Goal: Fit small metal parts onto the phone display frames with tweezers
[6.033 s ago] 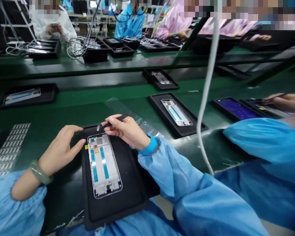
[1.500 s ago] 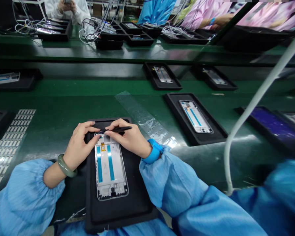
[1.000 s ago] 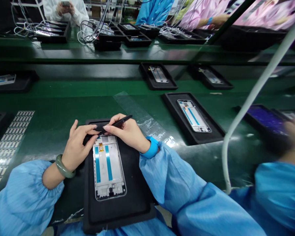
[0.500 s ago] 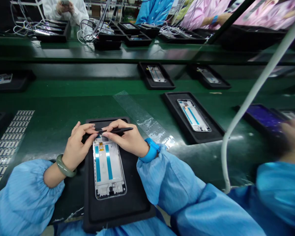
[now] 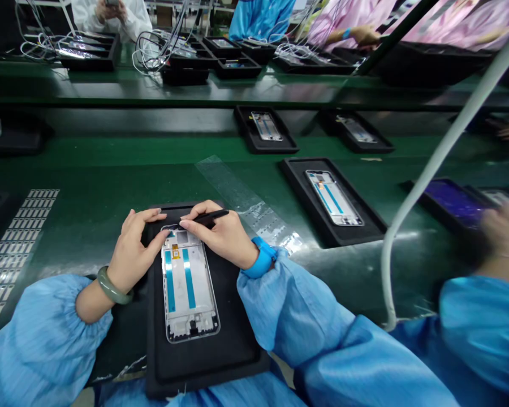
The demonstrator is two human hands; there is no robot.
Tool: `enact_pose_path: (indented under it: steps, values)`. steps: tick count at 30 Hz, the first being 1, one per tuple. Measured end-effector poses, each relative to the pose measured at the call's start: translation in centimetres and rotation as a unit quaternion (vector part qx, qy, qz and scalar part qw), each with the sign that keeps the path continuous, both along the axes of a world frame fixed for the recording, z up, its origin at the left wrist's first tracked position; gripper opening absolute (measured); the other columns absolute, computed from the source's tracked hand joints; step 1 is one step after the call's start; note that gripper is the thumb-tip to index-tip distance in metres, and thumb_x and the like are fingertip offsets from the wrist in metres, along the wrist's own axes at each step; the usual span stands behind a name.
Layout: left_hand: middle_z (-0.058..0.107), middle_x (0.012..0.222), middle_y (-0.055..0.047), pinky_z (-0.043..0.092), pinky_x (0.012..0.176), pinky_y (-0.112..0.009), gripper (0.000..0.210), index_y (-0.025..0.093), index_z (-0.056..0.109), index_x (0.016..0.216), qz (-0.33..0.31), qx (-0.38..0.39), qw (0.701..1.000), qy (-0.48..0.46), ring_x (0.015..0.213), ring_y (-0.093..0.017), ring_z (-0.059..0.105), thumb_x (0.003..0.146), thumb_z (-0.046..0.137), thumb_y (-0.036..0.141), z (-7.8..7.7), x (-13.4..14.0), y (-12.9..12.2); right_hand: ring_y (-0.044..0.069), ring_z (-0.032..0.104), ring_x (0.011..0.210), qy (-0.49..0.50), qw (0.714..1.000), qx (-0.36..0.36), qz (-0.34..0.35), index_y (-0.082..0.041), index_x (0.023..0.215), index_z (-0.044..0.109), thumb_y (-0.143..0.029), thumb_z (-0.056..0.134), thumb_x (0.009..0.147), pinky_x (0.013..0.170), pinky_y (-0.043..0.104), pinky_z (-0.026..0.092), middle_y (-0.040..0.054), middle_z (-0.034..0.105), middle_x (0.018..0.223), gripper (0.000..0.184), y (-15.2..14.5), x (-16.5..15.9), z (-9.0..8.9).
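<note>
In front of me a white phone frame [image 5: 202,288] with two blue strips and a small orange flex piece lies in a black foam tray [image 5: 233,345]. My left hand [image 5: 138,243], a green bangle at its wrist, is closed at the frame's upper left corner, thumb on the edge and fingers curled beyond it. Black tweezers [image 5: 212,216] are pinched between the thumb and fingers of my right hand [image 5: 223,240], above the frame's top end. Their tips are too small to make out clearly.
A clear plastic strip [image 5: 241,198] lies beyond my tray. To its right another tray [image 5: 365,229] holds a similar frame. A sheet of labels [image 5: 21,243] lies at left. A white cable [image 5: 428,175] hangs at right, near a co-worker's blurred hand [image 5: 507,232].
My right hand has lifted slightly and drawn the tweezers right, away from my left fingertips. More of the frame's top end shows. Trays farther back have shifted slightly left.
</note>
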State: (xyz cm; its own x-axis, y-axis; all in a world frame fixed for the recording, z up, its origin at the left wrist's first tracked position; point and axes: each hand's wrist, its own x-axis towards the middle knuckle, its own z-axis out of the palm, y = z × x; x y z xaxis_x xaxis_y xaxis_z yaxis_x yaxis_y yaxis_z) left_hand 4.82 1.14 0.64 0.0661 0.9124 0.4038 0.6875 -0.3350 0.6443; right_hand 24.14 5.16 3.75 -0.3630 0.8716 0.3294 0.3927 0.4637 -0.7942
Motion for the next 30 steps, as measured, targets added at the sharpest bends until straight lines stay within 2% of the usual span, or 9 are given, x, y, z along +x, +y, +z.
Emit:
enact_pose_path:
  steps: [2, 5, 8, 12, 18, 22, 30]
  values:
    - [0.067, 0.104, -0.003, 0.026, 0.109, -0.052, 0.029, 0.023, 0.050, 0.111, -0.006, -0.009, 1.000, 0.005, 0.111, -0.021, 0.056, 0.083, 0.057, 0.029, 0.0, 0.0, 0.0, 0.011, 0.063, 0.068, -0.015, 1.000, 0.007, -0.003, -0.020, 0.082, 0.059, -0.033, 0.062, 0.081, 0.062, 0.023, 0.047, -0.0019, 0.066, 0.077, 0.013, 0.0, -0.1, 0.0]
    - [0.067, 0.103, -0.003, 0.031, 0.106, -0.050, 0.026, 0.024, 0.051, 0.108, -0.003, -0.017, 1.000, 0.011, 0.112, -0.022, 0.055, 0.083, 0.057, 0.028, 0.1, 0.0, 0.0, 0.011, 0.063, 0.068, -0.037, 0.999, 0.028, -0.005, -0.021, 0.083, 0.059, -0.033, 0.061, 0.083, 0.063, 0.023, 0.047, -0.0016, 0.067, 0.078, 0.013, -0.1, -0.3, -0.1]
    - [0.067, 0.103, -0.004, 0.038, 0.101, -0.047, 0.024, 0.024, 0.053, 0.106, 0.004, -0.021, 1.000, 0.011, 0.112, -0.022, 0.055, 0.082, 0.057, 0.027, 0.1, 0.1, 0.0, 0.012, 0.064, 0.074, -0.055, 0.995, 0.079, 0.012, -0.020, 0.084, 0.060, -0.033, 0.058, 0.085, 0.067, 0.023, 0.048, 0.0006, 0.068, 0.083, 0.013, -0.3, -0.4, -0.3]
    - [0.065, 0.107, -0.004, 0.039, 0.099, -0.045, 0.022, 0.023, 0.054, 0.104, 0.000, -0.016, 1.000, 0.008, 0.112, -0.021, 0.054, 0.083, 0.057, 0.027, 0.2, 0.1, -0.1, 0.013, 0.066, 0.077, -0.057, 0.989, 0.134, 0.039, -0.019, 0.084, 0.059, -0.031, 0.057, 0.086, 0.071, 0.024, 0.050, 0.0022, 0.069, 0.083, 0.012, -0.5, -0.4, -0.5]
    - [0.066, 0.104, -0.003, 0.038, 0.100, -0.046, 0.022, 0.023, 0.054, 0.105, 0.001, -0.021, 1.000, 0.001, 0.113, -0.022, 0.054, 0.082, 0.057, 0.025, 0.2, 0.2, -0.1, 0.013, 0.065, 0.079, 0.025, 0.996, 0.083, 0.017, -0.019, 0.082, 0.058, -0.027, 0.062, 0.081, 0.072, 0.024, 0.052, 0.0011, 0.068, 0.083, 0.009, -0.1, -0.1, -0.4]
    - [0.065, 0.106, -0.004, 0.038, 0.099, -0.047, 0.023, 0.023, 0.054, 0.104, 0.002, -0.025, 1.000, -0.004, 0.113, -0.022, 0.054, 0.082, 0.058, 0.025, 0.3, 0.2, -0.1, 0.012, 0.064, 0.078, 0.022, 0.998, 0.043, 0.046, -0.019, 0.085, 0.058, -0.025, 0.062, 0.081, 0.070, 0.024, 0.052, 0.0009, 0.066, 0.084, 0.009, 0.4, -0.2, -0.4]
    - [0.064, 0.107, -0.005, 0.039, 0.098, -0.048, 0.020, 0.023, 0.055, 0.102, 0.005, -0.027, 1.000, -0.014, 0.112, -0.022, 0.054, 0.083, 0.058, 0.026, 0.2, 0.3, -0.1, 0.010, 0.061, 0.065, 0.043, 0.998, -0.039, 0.036, -0.018, 0.083, 0.057, -0.032, 0.062, 0.080, 0.058, 0.022, 0.050, -0.0004, 0.064, 0.078, 0.015, 0.6, -0.2, -0.3]
